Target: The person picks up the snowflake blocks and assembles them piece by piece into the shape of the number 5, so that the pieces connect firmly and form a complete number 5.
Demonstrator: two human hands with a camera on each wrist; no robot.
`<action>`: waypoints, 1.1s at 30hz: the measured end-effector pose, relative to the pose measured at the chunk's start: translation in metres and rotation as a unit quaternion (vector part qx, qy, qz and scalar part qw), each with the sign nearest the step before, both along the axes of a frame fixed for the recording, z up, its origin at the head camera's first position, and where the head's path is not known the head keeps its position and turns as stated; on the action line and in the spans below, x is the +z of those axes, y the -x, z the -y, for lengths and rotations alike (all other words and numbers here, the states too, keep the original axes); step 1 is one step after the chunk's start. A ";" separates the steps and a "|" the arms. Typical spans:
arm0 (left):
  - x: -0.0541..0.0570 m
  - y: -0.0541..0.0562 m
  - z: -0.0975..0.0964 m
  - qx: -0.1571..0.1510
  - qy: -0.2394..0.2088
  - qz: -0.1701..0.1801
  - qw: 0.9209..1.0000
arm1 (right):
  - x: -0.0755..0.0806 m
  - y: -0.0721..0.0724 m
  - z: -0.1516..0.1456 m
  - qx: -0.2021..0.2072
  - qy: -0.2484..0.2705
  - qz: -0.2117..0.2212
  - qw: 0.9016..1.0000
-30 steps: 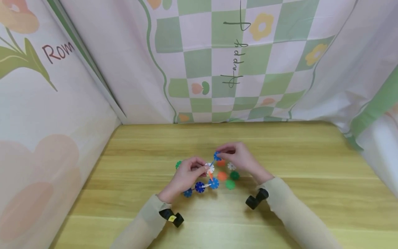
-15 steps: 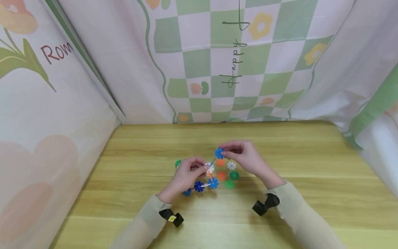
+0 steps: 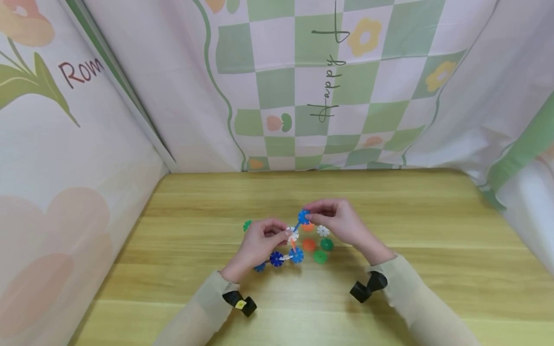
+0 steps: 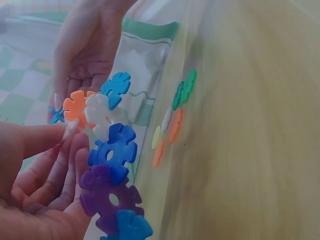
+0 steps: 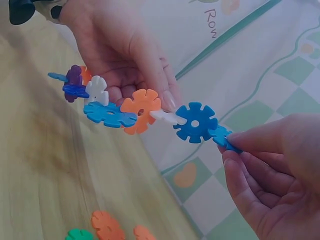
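Note:
A chain of slotted plastic snowflake discs hangs between my two hands above the table. My left hand (image 3: pixel 259 242) pinches a white disc (image 5: pixel 165 117) in it. Beyond that, towards the right, comes a blue disc (image 5: pixel 205 117). At the chain's end my right hand (image 3: pixel 337 218) pinches another blue disc (image 5: pixel 223 137), its edge meeting the blue disc beside it. On the other side follow an orange disc (image 5: pixel 131 107), a light blue disc (image 5: pixel 105 115), a second white disc (image 5: pixel 97 90), and a purple disc (image 4: pixel 97 195) among others. Left fingers hide part of the chain.
Loose discs lie on the wooden table (image 3: pixel 411 230) below my right hand: orange (image 3: pixel 309 245), white (image 3: pixel 322 231) and green (image 3: pixel 320 257) ones. Left of my left hand shows a green disc (image 3: pixel 247 226); I cannot tell whether it is joined. Patterned curtains border the table.
My right hand drew up and to the right with its blue disc, then came slightly back down and left. The right forearm ended farther right. My left hand stayed nearly in place.

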State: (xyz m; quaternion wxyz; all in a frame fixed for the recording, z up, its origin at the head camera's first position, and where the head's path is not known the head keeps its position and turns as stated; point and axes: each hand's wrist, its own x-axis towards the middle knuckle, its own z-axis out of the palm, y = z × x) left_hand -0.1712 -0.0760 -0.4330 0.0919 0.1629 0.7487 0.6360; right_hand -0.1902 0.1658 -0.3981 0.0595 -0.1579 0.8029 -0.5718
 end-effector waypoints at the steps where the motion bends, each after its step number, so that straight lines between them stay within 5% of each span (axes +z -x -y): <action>1: 0.000 0.000 0.000 0.003 -0.001 -0.001 1.000 | 0.000 0.000 0.001 0.000 -0.001 -0.002 1.000; 22: 0.000 -0.003 0.001 0.047 0.008 -0.030 0.998 | -0.006 0.005 0.012 0.001 0.010 -0.034 0.999; 33: 0.001 -0.004 0.000 0.040 -0.011 -0.004 0.999 | -0.006 0.008 0.014 0.005 0.009 -0.020 1.000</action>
